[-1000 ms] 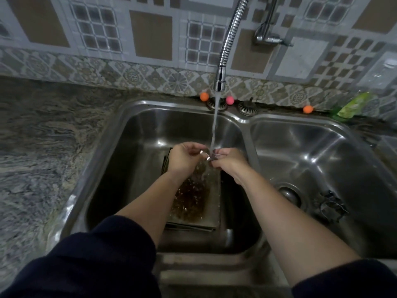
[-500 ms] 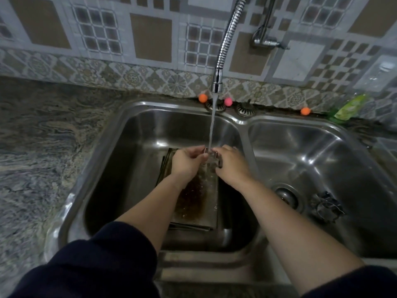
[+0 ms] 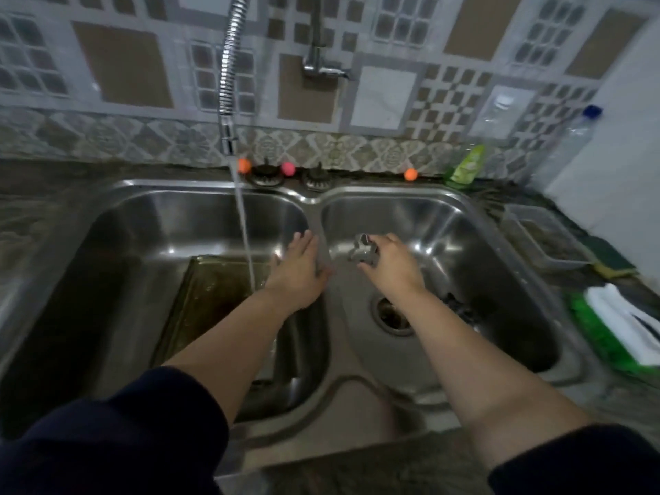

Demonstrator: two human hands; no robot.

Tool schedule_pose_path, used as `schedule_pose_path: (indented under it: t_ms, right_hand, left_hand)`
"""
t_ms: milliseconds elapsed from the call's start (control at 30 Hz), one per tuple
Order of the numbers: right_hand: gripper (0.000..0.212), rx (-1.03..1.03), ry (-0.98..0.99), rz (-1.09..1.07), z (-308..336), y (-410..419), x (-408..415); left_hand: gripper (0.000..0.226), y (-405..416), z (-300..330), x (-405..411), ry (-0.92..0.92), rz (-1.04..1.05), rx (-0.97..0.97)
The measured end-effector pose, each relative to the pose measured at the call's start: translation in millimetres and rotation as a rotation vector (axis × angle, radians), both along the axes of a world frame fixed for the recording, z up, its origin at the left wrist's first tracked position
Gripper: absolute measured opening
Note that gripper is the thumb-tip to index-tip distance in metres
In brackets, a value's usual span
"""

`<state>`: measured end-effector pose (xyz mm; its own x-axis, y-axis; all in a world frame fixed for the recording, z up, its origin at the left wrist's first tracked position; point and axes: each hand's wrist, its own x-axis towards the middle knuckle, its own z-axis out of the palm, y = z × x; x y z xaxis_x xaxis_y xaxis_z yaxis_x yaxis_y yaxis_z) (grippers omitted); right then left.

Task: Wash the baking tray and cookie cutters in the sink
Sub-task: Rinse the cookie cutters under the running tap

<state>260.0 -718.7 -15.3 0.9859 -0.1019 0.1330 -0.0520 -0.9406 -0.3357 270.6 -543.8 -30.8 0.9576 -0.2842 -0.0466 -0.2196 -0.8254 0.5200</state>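
Over the right basin, my right hand (image 3: pixel 391 267) pinches a metal cookie cutter (image 3: pixel 363 251); my left hand (image 3: pixel 299 269) hangs open, empty, above the divider. Wet metal could slip and drop. Water runs onto the baking tray (image 3: pixel 214 298) in the left basin.

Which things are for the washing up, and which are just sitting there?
For the job: baking tray, cookie cutter in the right hand, left hand, running water.

Just there: colored balls, green bottle, plastic container.
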Motion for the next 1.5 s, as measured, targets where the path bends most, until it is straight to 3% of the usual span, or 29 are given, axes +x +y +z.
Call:
schedule_pose_path:
  t_ms: [167,300,467,800,1100,1367,1500]
  right_hand:
    - [0.054,0.038,0.219,-0.192,-18.8,-77.3,-16.4]
    - [0.046,0.063,0.330,-0.315,-33.9,-134.9,-26.8]
    - [0.024,0.020,0.485,-0.415,-54.5,-190.9,-30.6]
    - [0.035,0.044,0.448,-0.354,-68.6,-206.2,-20.7]
    - [0.045,0.026,0.423,-0.207,-45.3,-166.5,-18.8]
    - [0.044,-0.022,0.268,0.093,-3.1,-44.5,-8.5]
    - [0.042,-0.032,0.179,0.229,1.1,35.3,-0.3]
  left_hand:
    - [0.083,-28.8,-14.7,-7.3,0.133,-0.028,0.266]
    - [0.093,-38.0,-24.4,-9.8,0.042,0.031,0.418]
    - [0.090,-42.5,-25.1,-7.5,0.008,0.063,0.522]
    - [0.083,-43.7,-26.0,-8.1,-0.010,0.080,0.556]
    - [0.079,-47.2,-21.9,-10.7,-0.001,0.097,0.525]
    - [0.068,-34.3,-18.8,-26.5,0.070,0.026,0.319]
    - [0.061,23.9,-20.8,-32.7,0.149,-0.022,0.307]
